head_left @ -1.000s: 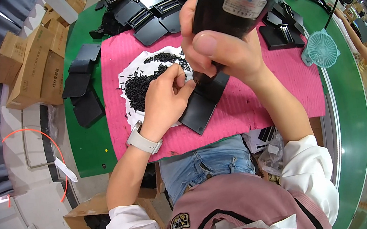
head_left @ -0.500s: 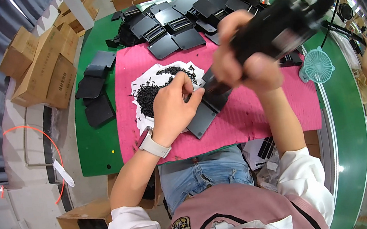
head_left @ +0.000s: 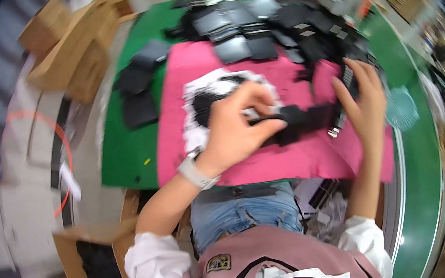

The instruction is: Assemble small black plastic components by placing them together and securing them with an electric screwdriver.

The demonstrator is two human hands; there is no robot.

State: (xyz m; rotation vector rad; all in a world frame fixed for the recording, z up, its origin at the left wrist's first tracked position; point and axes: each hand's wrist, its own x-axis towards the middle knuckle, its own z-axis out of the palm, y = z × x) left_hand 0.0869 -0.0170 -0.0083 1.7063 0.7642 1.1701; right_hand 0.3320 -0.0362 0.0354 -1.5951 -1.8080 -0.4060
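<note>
My left hand [head_left: 240,125] pinches the near-left end of a black plastic part [head_left: 295,124], blurred by motion and held low above the pink mat [head_left: 238,170]. Just left of it, a heap of small black screws [head_left: 204,107] lies on a crumpled white sheet [head_left: 194,134]. On the right of the mat, my right hand [head_left: 364,95] has thumb and fingers spread. Beside its thumb lies a black power screwdriver [head_left: 340,109] with a shiny metal tip; the hand partly hides it.
Several black plates and brackets [head_left: 243,21] are piled along the far side, with more dark plates [head_left: 139,85] at left on the green table [head_left: 124,163]. A light-blue fan [head_left: 401,108] stands right of the mat. Open cartons [head_left: 89,235] sit below left. Another person's arm shows at the far edge.
The power screwdriver has gone from my right hand's raised grip down to the right of the mat, and those fingers have spread. My left hand has shifted right with the black part.
</note>
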